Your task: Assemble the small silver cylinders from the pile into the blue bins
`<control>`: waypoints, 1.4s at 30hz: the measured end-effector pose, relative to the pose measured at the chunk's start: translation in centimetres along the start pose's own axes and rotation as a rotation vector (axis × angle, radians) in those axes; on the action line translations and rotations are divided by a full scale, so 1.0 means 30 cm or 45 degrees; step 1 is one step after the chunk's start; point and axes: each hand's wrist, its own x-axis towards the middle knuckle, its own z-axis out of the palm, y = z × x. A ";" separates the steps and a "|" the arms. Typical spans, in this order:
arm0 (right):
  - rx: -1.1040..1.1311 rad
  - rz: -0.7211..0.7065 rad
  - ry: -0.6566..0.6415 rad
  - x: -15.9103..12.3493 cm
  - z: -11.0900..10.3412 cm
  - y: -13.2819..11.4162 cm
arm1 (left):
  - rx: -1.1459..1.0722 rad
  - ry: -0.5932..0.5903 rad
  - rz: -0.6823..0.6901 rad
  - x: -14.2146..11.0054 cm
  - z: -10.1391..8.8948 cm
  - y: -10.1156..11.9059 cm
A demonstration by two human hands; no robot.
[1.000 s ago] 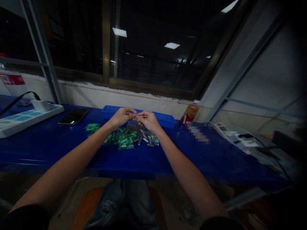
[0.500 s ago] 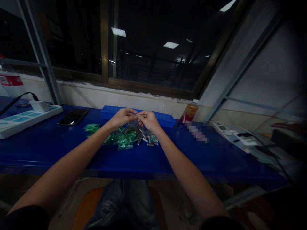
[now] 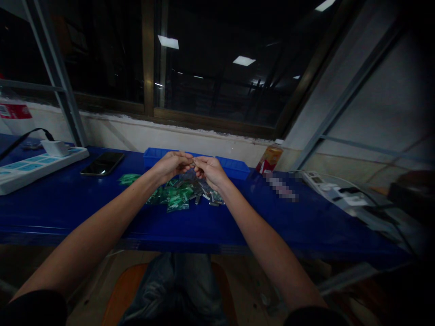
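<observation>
My left hand (image 3: pixel 173 165) and my right hand (image 3: pixel 210 171) meet fingertip to fingertip above the middle of the table. Both are closed in a pinch around something tiny between them, too small and dim to name. Under and in front of them lies a pile of small green plastic bags (image 3: pixel 178 198). Small metal pieces (image 3: pixel 214 203) and clear bags lie at the pile's right side, partly hidden by my right hand. Behind my hands stands a long blue tray (image 3: pixel 234 168), its middle covered by them.
On the blue table (image 3: pixel 204 231), a phone (image 3: pixel 102 164) and a white power strip (image 3: pixel 44 165) lie at left, near a red-labelled bottle (image 3: pixel 15 113). An orange and red drink bottle (image 3: pixel 270 157) stands right of the tray. Another power strip (image 3: pixel 335 190) with cables lies far right.
My left hand's fingers have curled in closer to my right fingertips. Both hands stay in the same place over the pile, and the pile looks the same.
</observation>
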 end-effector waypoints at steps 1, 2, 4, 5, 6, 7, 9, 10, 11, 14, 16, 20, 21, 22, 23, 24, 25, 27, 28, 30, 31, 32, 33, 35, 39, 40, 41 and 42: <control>-0.005 0.007 -0.012 -0.001 -0.001 -0.003 | -0.002 -0.006 0.003 -0.003 0.003 0.001; -0.013 0.015 -0.022 -0.002 -0.002 -0.005 | -0.009 -0.011 0.007 -0.006 0.006 0.001; -0.030 0.029 -0.028 -0.005 -0.001 -0.008 | -0.034 -0.018 0.001 -0.010 0.012 0.002; -0.038 0.037 -0.025 -0.005 -0.001 -0.009 | -0.052 -0.014 -0.008 -0.011 0.015 0.002; -0.047 0.043 -0.020 -0.006 0.001 -0.009 | -0.071 -0.007 -0.020 -0.011 0.017 0.002; -0.057 0.046 -0.015 -0.006 0.002 -0.010 | -0.089 0.004 -0.030 -0.011 0.019 0.003; -0.077 0.041 -0.005 -0.006 0.003 -0.010 | -0.117 0.025 -0.045 -0.011 0.022 0.003; -0.086 0.032 0.001 -0.005 0.004 -0.010 | -0.124 0.028 -0.044 -0.011 0.022 0.003; -0.096 0.017 0.012 -0.005 0.004 -0.010 | -0.127 0.024 -0.040 -0.011 0.022 0.003; -0.135 -0.028 0.052 -0.006 0.006 -0.012 | -0.116 -0.012 -0.012 -0.009 0.018 0.000; -0.182 -0.066 0.076 -0.010 0.009 -0.014 | -0.107 -0.033 0.000 -0.008 0.014 -0.002; -0.328 -0.139 0.117 -0.017 0.014 -0.017 | -0.105 -0.061 0.009 -0.003 0.008 -0.005; -0.363 -0.151 0.129 -0.018 0.014 -0.017 | -0.106 -0.060 0.009 -0.001 0.006 -0.006; -0.393 -0.162 0.141 -0.018 0.014 -0.016 | -0.106 -0.057 0.008 0.001 0.006 -0.007; -0.418 -0.174 0.153 -0.017 0.013 -0.015 | -0.103 -0.052 0.006 0.002 0.005 -0.008; -0.437 -0.185 0.164 -0.016 0.012 -0.013 | -0.096 -0.048 0.005 0.003 0.005 -0.009; -0.451 -0.195 0.173 -0.014 0.011 -0.010 | -0.088 -0.047 0.005 0.004 0.005 -0.010; -0.466 -0.208 0.183 -0.012 0.010 -0.006 | -0.071 -0.047 0.010 0.003 0.007 -0.011; -0.471 -0.211 0.185 -0.012 0.009 -0.005 | -0.059 -0.048 0.011 0.002 0.007 -0.011; -0.480 -0.211 0.191 -0.013 0.010 -0.004 | -0.015 -0.047 0.009 -0.001 0.008 -0.010; -0.485 -0.212 0.199 -0.014 0.010 -0.005 | 0.025 -0.043 0.020 -0.002 0.007 -0.010; -0.489 -0.214 0.210 -0.015 0.010 -0.006 | 0.080 -0.034 0.048 -0.002 0.005 -0.011; -0.491 -0.217 0.225 -0.016 0.010 -0.007 | 0.147 -0.023 0.094 -0.001 0.003 -0.012; -0.497 -0.222 0.257 -0.015 0.009 -0.008 | 0.303 -0.023 0.242 0.002 -0.003 -0.016; -0.527 -0.241 0.312 -0.007 -0.001 -0.007 | 0.627 -0.098 0.543 0.019 -0.016 -0.032; -0.540 -0.244 0.319 -0.004 -0.003 -0.006 | 0.711 -0.089 0.603 0.024 -0.018 -0.038; -0.554 -0.243 0.322 -0.003 -0.005 -0.004 | 0.786 -0.066 0.654 0.029 -0.020 -0.043; -0.569 -0.239 0.322 -0.002 -0.007 -0.002 | 0.847 -0.041 0.695 0.034 -0.022 -0.049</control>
